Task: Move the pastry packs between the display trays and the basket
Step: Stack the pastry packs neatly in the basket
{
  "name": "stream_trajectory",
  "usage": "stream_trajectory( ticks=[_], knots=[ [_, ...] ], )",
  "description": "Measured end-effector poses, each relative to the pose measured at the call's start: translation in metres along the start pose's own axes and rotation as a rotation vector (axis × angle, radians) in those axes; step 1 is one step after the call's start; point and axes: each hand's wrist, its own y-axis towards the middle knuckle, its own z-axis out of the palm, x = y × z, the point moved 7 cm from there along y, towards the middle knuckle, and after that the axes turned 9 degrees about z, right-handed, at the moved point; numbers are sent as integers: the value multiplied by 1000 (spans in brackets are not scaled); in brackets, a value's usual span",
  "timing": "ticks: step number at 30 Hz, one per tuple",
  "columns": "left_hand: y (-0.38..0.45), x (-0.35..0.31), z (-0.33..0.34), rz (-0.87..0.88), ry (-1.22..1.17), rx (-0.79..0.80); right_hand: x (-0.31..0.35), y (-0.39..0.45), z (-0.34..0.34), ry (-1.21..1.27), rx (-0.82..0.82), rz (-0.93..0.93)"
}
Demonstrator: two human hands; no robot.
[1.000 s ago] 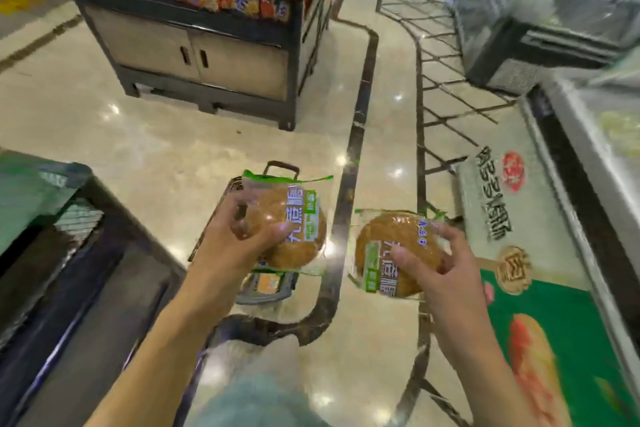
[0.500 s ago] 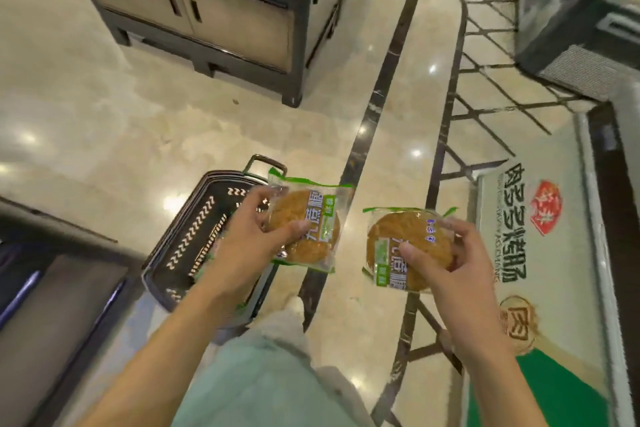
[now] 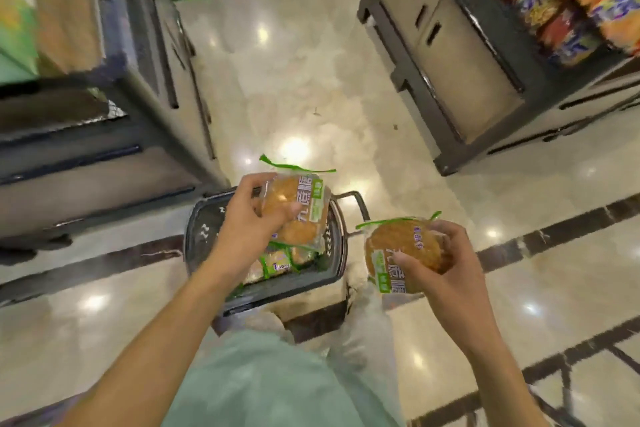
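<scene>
Left hand [image 3: 242, 225] gripping pastry pack [image 3: 294, 208] above basket [image 3: 337, 253]. Right hand [image 3: 446, 270] gripping second pack [image 3: 401, 250] just right of basket's rim. Green labels, white characters unreadable. More packs [image 3: 280, 262] inside.

The pale marble-look floor [image 3: 304, 80] was polished to a high gloss, mirroring ceiling lights, with glossy dark stone inlay strips [image 3: 554, 229] across it. The two round brown pastries sat in clear, shiny plastic film packs with green edging [image 3: 301, 208] [image 3: 398, 253]. The dark grey slotted basket [image 3: 204, 229] looked like smooth plastic. Light green trousers [image 3: 263, 381] looked like soft matt cloth.
</scene>
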Motion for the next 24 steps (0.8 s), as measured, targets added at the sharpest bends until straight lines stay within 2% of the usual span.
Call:
stream_trajectory(
  ticks=[2, 7, 13, 18, 24],
  knots=[
    [9, 14, 10, -22, 0, -111, 0, 52, 2, -106, 136, -28],
    [27, 55, 20, -112, 34, -257, -3, 147, 36, -492, 404, -123],
    [27, 157, -19, -210, 25, -530, -64, 230, 159, -960, 749, -237],
    [48, 289, -60, -314, 24, -610, -167, 307, 304, -1273, 910, -378],
    [94, 443, -83, -326, 83, -554, -334, 403, 431, -1458, 937, -224]
  ],
)
